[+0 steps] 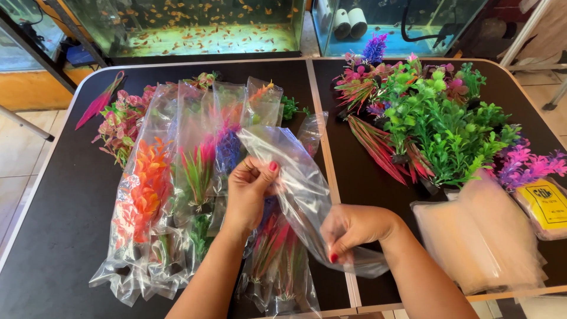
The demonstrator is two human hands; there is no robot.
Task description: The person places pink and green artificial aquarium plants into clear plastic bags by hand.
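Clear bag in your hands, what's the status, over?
Both hands pinch the empty clear bag: left hand up top, right hand lower. Bagged plants underneath. Loose plants right.

Left of the left hand: bagged plants block, bare table beyond is passable. Right of the right hand: narrow bare strip, then stack of clear bags. Ahead of it: loose plant pile.

bagged plants left on table | loose plants right | tanks behind
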